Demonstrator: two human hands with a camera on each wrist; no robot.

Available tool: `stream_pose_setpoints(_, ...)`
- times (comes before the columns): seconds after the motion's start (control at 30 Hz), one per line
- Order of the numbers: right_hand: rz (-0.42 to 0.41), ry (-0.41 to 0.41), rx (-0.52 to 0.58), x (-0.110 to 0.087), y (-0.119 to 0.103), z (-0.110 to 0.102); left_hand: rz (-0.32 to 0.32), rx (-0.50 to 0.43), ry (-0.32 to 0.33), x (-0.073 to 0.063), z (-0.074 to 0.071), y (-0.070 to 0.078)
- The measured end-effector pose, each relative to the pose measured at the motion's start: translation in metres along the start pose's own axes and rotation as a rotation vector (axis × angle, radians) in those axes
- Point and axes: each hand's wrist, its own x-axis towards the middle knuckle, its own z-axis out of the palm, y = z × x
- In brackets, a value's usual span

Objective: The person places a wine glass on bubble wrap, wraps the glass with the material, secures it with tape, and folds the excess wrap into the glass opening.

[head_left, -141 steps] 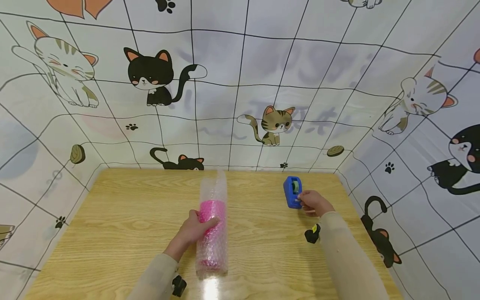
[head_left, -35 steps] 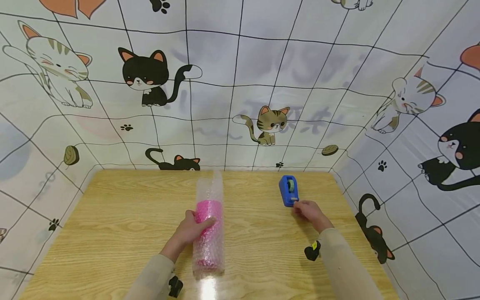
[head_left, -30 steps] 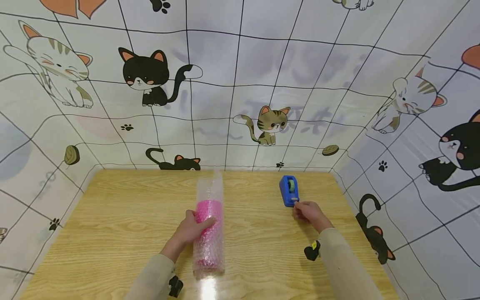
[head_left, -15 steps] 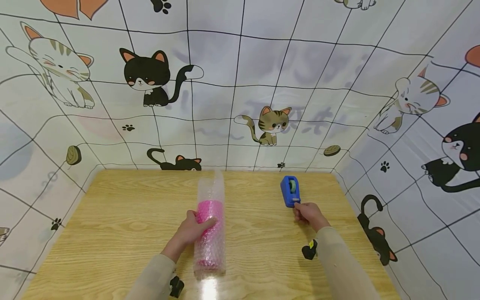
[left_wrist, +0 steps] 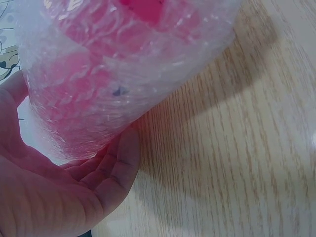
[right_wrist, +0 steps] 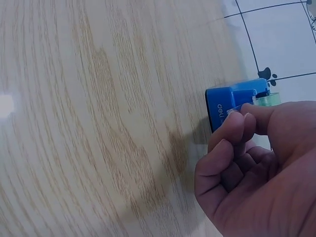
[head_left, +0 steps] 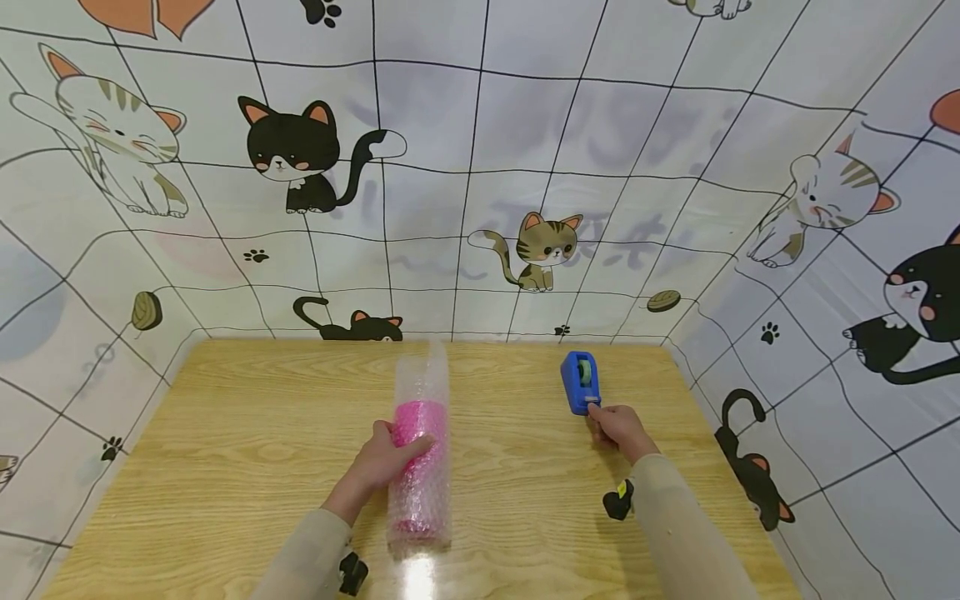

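The left hand grips the wrapped pink roll, maybe so it stays still, while the right hand pinches tape at the blue holder.

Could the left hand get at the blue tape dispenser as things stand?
Probably not right away: the left hand is gripping the pink bubble-wrapped roll, and the right hand is at the near end of the blue tape dispenser. Otherwise, the way across the table looks free.
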Motion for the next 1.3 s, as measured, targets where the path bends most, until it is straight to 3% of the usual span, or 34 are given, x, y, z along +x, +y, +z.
stream_pose_setpoints(0.47,0.038,-0.026,0.058,0.0061,0.0009,-0.0022,0.013,-0.035,0.003,-0.0006,0.0012,-0.0002)
stream_pose_setpoints(1.3,0.046,-0.063,0.082,0.0104,-0.0026,-0.002,0.01,-0.012,-0.006,-0.0006,-0.0003,0.0007)
